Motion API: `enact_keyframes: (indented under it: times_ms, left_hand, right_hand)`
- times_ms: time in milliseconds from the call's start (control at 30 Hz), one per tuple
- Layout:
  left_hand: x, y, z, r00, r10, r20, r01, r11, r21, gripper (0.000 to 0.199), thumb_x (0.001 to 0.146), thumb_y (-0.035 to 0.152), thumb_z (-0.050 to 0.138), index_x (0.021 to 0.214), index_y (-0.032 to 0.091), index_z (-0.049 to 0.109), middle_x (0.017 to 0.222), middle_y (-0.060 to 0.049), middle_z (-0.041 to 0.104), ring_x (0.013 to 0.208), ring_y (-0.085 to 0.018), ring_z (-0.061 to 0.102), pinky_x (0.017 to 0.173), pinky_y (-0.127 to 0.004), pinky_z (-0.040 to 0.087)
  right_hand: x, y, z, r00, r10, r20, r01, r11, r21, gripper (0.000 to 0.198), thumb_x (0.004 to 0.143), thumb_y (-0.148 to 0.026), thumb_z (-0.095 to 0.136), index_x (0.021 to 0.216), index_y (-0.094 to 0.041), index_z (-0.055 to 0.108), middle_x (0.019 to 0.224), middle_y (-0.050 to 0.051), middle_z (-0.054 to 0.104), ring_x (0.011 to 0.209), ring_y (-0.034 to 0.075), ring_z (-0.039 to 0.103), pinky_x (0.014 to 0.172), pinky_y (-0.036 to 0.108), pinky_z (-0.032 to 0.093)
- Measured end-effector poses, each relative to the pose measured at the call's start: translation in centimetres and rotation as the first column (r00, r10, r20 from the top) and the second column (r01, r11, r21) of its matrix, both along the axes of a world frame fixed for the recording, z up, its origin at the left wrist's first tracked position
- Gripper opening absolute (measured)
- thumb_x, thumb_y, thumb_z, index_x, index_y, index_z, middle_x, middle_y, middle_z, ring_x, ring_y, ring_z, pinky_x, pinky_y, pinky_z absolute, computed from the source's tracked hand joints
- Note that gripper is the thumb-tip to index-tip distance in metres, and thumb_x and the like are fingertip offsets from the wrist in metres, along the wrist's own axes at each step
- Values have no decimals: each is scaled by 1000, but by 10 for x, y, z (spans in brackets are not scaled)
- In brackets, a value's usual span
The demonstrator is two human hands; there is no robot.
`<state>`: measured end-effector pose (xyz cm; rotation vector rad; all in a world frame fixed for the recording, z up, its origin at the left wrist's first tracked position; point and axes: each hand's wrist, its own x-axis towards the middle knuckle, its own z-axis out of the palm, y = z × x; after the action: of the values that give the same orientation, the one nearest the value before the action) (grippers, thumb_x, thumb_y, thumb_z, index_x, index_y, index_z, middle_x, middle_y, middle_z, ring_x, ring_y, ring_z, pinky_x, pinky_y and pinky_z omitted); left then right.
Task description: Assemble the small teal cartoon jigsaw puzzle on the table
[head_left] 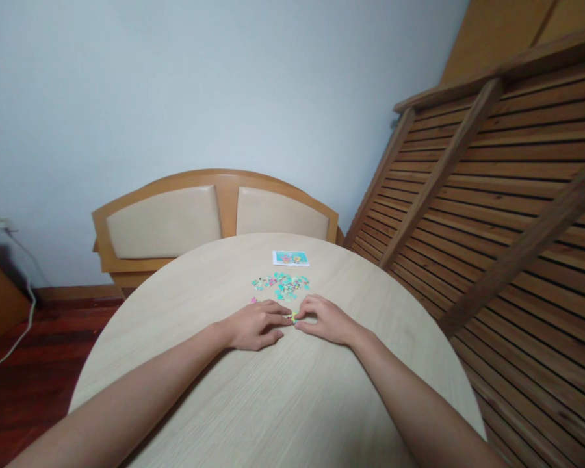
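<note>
Yellow piece (294,318): in the head view, lies on the round table (214,390); too small to tell whether it is one piece or several joined.
Left hand (256,325): at its 9 o'clock, palm down, fingers loosely stretched, thumb apart, fingertips seemingly touching its edge, nothing gripped.
Right hand (329,318): at its 3 o'clock, thumb and forefinger curved close together at it; whether they pinch it cannot be told.
Loose pieces (287,284): near, around 12 o'clock, with the picture card (291,259) beyond.
Fingertip work: best to steady with the left, line up edges, then press flat without forcing.
</note>
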<state>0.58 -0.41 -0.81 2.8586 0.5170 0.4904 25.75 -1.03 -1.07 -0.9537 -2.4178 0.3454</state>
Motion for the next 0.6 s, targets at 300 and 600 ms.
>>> enact_keyframes:
  times_ms: [300,600]
  left_hand:
    - [-1,0,-3,1000,15,-13,-15,1000,23,42,92,26,52,134,22,57,136,-9,57,124,-25,53,109,-40,40]
    - [-2,1,-5,1000,13,-26,-13,999,29,42,93,27,52,135,21,57,139,-10,56,127,-25,52,110,-40,39]
  right_hand:
    - [12,8,-4,994,-105,-19,106,994,28,12,88,-25,64,97,-21,69,96,4,69,91,18,63,85,31,48]
    - [28,17,-14,957,-285,45,281,956,77,30,89,-26,60,117,-18,65,115,10,68,110,24,59,99,38,45]
